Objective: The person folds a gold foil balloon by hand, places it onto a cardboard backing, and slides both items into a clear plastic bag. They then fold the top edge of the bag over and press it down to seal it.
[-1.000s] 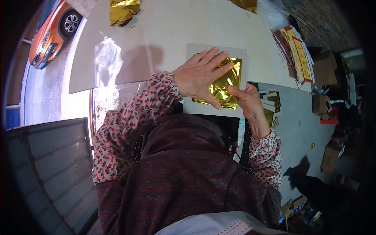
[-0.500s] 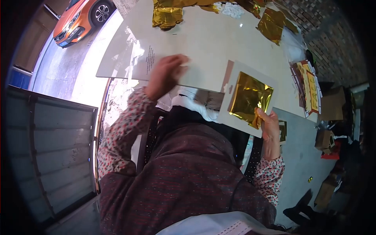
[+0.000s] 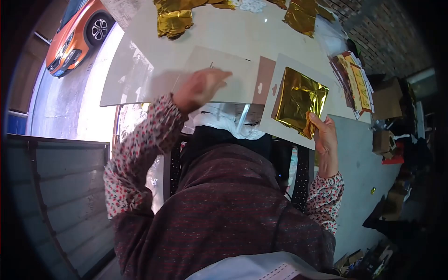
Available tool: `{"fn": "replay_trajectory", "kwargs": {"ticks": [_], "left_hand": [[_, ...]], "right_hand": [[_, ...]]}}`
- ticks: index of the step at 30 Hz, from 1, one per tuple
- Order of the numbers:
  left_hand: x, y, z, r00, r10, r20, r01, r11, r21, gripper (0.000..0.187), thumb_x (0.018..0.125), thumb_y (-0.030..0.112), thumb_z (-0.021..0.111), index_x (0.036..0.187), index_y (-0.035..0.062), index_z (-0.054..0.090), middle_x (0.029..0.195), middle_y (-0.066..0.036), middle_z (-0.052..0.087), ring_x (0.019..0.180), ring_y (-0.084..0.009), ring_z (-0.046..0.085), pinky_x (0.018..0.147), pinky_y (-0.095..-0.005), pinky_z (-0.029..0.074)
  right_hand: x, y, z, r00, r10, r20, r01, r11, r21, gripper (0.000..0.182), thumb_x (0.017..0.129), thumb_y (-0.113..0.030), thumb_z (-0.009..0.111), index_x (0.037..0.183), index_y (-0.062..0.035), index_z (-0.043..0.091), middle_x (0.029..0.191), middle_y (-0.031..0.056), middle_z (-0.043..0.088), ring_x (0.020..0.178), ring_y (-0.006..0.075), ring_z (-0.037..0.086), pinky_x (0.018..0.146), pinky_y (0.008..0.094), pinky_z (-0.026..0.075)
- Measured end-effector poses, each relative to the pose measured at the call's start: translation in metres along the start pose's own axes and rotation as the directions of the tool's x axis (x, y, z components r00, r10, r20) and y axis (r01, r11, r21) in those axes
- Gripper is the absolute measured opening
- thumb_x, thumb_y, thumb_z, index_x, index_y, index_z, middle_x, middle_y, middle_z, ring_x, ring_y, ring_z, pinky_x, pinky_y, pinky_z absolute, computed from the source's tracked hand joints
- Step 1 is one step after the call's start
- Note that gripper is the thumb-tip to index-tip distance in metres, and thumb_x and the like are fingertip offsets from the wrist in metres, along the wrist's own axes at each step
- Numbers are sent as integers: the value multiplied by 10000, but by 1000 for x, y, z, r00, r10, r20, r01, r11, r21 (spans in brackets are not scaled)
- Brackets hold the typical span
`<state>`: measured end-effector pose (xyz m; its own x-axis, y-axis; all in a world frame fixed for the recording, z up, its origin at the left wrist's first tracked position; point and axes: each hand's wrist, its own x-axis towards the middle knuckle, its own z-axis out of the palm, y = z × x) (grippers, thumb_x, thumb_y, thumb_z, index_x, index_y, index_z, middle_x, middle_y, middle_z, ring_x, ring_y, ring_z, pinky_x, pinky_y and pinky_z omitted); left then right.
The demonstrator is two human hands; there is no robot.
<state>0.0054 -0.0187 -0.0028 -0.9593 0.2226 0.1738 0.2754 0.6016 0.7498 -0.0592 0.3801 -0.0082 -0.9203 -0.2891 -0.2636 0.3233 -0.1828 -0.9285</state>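
Observation:
My left hand (image 3: 201,87) is over the tabletop's near edge, its fingers pointing right and smeared by motion; whether it holds anything cannot be made out. A faint see-through rectangle shows on the table around it. In my right hand (image 3: 325,132) is the lower right edge of a white card (image 3: 285,63), tilted, with a hanging hole at its left side. Folded shiny gold foil (image 3: 301,99) lies on the card, and my thumb presses on the foil's lower right corner. Left of the card shows a brownish strip (image 3: 265,74) with a similar hole, possibly a reflection.
On the glossy table (image 3: 140,81), crumpled gold foil (image 3: 173,21) lies at the far side, more gold foil (image 3: 301,16) at the far right. Printed cards (image 3: 353,84) sit at the right edge. Boxes (image 3: 386,100) stand beyond; an orange car (image 3: 77,39) is at far left.
The view has shifted, so the table's far items appear further left and up. My left hand's fingers now reach out more to the right. My right hand still holds the card, now slightly higher.

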Motion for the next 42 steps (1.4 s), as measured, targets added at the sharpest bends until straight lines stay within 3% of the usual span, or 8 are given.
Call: {"fn": "replay_trajectory", "kwargs": {"ticks": [3,9,12,15,18,22,27,42], "left_hand": [[48,10,-18,982,-54,180,-27,908,419,668,878,209,685,1450,35,389,1390,-233,485,1291,-341,491,1075,-395,421],[92,9,-29,958,-115,264,-13,898,439,713,776,237,768,1397,73,459,1197,-196,562,1178,-365,531,1001,-434,438],[90,35,-35,936,-234,264,32,801,598,460,778,207,754,1176,38,597,1139,-141,582,1098,-354,557,934,-433,451],[88,43,-36,957,28,287,-251,572,781,260,779,201,745,939,24,641,1028,-99,614,995,-306,588,885,-430,452],[94,37,-35,949,131,288,-295,697,654,176,794,176,719,869,24,673,909,-93,652,903,-267,629,831,-397,489],[99,40,-32,934,-197,297,117,956,268,167,839,135,688,927,-6,685,809,-100,686,771,-189,663,721,-315,525],[89,35,-30,821,-367,437,434,899,-62,214,878,150,688,930,-58,674,793,-96,686,702,-129,658,660,-250,532],[76,65,-21,677,-228,700,531,810,-249,233,839,156,764,911,-24,634,769,-79,662,676,-116,622,657,-237,499]], "right_hand": [[1,3,-8,1000,26,4,-26,1000,-18,196,872,-27,719,1062,-16,675,993,70,717,893,138,669,849,283,501],[-3,6,-6,998,-48,28,48,999,12,183,879,-38,721,1056,-13,683,980,58,709,858,118,643,814,283,497],[-5,4,-2,997,-61,36,59,998,37,178,879,-37,721,1052,-13,684,980,57,707,855,114,639,809,280,497],[-1,7,-7,998,-56,18,56,998,-2,183,878,-34,721,1056,-12,683,992,59,706,866,117,640,818,282,496],[-3,4,0,990,-140,35,137,988,71,204,878,-30,720,1076,-9,675,1009,64,704,879,122,640,825,286,496],[-2,3,0,993,-119,17,117,988,96,235,879,-21,714,1107,-2,660,1025,72,704,909,135,649,862,299,500],[-1,3,-2,989,-151,0,150,985,82,205,884,-26,706,1083,-20,661,1019,71,714,925,134,658,885,293,487],[7,-24,18,914,-397,-78,397,918,-18,249,877,-74,743,1100,6,668,1014,59,703,876,99,641,794,254,505]]}}
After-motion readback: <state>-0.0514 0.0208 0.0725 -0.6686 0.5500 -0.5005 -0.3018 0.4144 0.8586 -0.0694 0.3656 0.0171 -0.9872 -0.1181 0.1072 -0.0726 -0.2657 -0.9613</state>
